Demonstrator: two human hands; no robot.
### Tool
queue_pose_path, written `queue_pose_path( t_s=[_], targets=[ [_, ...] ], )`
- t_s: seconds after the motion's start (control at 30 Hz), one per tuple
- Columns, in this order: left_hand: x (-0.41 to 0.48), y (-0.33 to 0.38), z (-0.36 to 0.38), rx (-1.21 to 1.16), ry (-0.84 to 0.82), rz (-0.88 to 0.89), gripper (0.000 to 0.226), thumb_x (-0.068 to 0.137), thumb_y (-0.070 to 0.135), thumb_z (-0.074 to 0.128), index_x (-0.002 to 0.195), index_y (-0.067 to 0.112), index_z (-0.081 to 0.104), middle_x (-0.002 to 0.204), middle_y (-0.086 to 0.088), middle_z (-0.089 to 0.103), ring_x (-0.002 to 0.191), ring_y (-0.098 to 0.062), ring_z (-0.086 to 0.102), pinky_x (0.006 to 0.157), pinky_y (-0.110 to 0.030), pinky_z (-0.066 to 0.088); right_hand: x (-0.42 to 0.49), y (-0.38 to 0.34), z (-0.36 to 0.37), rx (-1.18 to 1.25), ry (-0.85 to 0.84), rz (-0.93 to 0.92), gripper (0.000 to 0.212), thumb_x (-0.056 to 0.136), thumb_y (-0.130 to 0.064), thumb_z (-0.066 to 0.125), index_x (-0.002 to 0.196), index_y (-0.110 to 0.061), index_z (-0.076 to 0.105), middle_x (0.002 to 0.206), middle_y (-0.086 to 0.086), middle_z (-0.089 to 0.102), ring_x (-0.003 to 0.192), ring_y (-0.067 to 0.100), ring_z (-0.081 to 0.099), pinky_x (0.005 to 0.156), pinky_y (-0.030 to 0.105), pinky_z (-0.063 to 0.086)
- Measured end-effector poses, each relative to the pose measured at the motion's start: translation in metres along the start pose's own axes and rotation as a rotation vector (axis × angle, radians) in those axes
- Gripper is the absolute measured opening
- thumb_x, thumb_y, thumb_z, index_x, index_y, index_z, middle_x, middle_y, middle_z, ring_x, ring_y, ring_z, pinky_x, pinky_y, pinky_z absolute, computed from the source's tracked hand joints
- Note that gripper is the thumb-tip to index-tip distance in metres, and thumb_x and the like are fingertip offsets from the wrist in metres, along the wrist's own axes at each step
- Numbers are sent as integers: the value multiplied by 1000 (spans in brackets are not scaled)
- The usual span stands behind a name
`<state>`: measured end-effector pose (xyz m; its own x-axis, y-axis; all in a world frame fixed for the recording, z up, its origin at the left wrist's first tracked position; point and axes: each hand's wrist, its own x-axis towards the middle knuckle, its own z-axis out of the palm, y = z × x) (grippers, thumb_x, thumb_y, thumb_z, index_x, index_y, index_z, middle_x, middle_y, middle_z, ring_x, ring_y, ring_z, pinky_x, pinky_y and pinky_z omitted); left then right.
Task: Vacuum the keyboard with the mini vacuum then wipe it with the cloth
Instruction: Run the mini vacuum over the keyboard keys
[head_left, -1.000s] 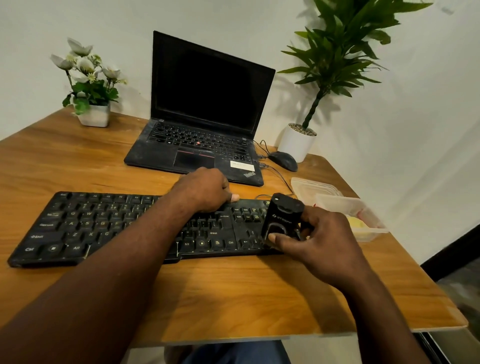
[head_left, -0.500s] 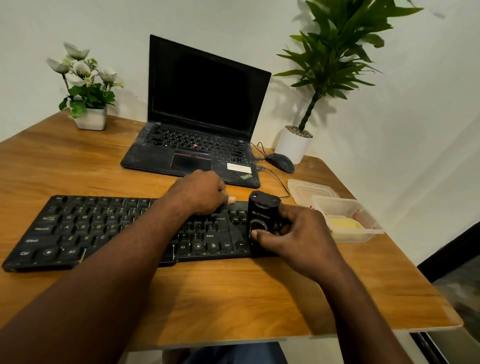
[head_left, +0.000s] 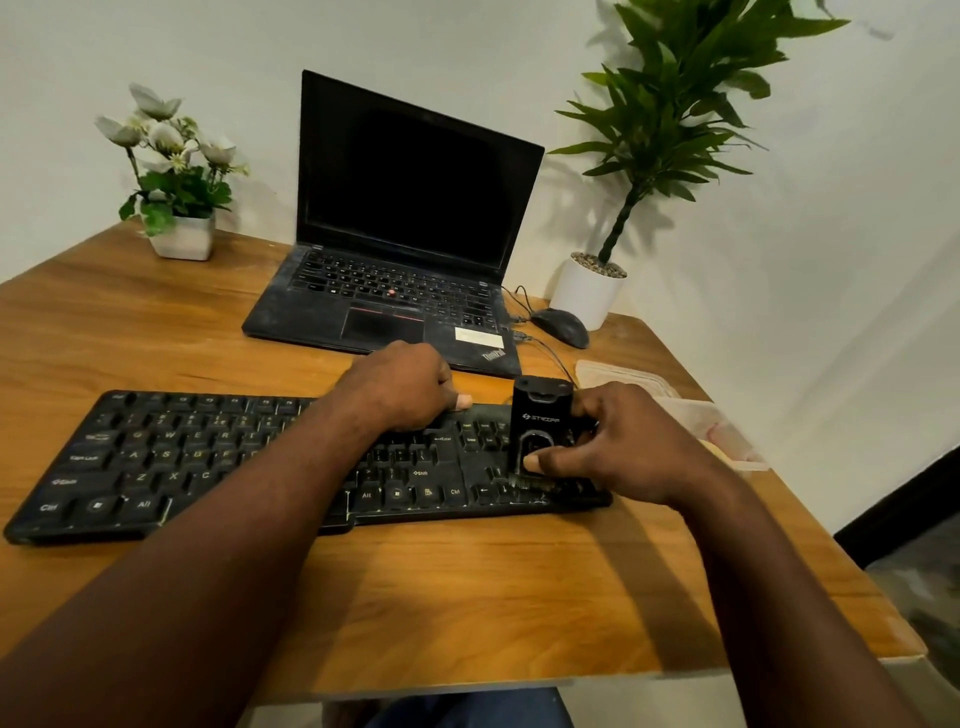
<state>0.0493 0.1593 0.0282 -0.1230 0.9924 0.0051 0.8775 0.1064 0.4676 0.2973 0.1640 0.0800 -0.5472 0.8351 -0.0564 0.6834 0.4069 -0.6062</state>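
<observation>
My right hand (head_left: 628, 447) grips the mini vacuum (head_left: 540, 415), thumb pressed to its front. It stands upright on the keyboard's (head_left: 208, 457) right end. My left hand (head_left: 400, 384) curls its fingers over the far edge. The vacuum reads "STRIFF"; the laptop (head_left: 415, 208) reads "ThinkPad".

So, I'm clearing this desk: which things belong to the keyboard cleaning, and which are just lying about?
Job: keyboard, mini vacuum, right hand gripping it, left hand holding the keyboard.
Lying about: laptop, mouse, flower pot, potted plant, plastic containers.

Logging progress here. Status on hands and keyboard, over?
Right hand grips mini vacuum, on keyboard, right end. Left hand holds keyboard's far edge. Nothing blocks the keys.
</observation>
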Motion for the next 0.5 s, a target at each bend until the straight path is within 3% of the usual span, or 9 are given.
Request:
queue_pose_path(
  t_s=[0.13, 0.27, 0.4, 0.5],
  targets=[
    [-1, 1, 0, -6, -5, -2, 19, 98, 43, 64, 86, 31, 74, 88, 6, 70, 85, -16, 65, 87, -48, 58, 5, -3, 15, -10, 83, -48, 37, 76, -31, 90, 108, -30, 74, 86, -14, 77, 78, -1, 73, 64, 19, 55],
    [1, 0, 1, 8, -4, -2, 25, 97, 48, 65, 77, 34, 67, 89, 7, 70, 87, -15, 64, 88, -47, 57, 4, 2, -3, 12, -61, -3, 28, 75, -30, 90, 98, -25, 76, 90, -8, 79, 80, 8, 75, 65, 24, 57],
    [2, -1, 2, 12, -7, -3, 27, 97, 48, 65, 75, 34, 65, 88, 7, 69, 86, -15, 64, 88, -48, 57, 7, 0, 4, -32, 16, -32, 32, 76, -32, 90, 105, -27, 76, 92, -9, 78, 82, 4, 74, 71, 28, 61],
    [2, 0, 2, 11, -5, 5, 24, 97, 46, 65, 76, 35, 66, 89, 7, 70, 87, -15, 65, 88, -48, 57, 7, 0, 8, -15, -17, -42, 26, 76, -30, 90, 98, -25, 77, 88, -8, 79, 78, 6, 75, 66, 25, 58]
  ],
)
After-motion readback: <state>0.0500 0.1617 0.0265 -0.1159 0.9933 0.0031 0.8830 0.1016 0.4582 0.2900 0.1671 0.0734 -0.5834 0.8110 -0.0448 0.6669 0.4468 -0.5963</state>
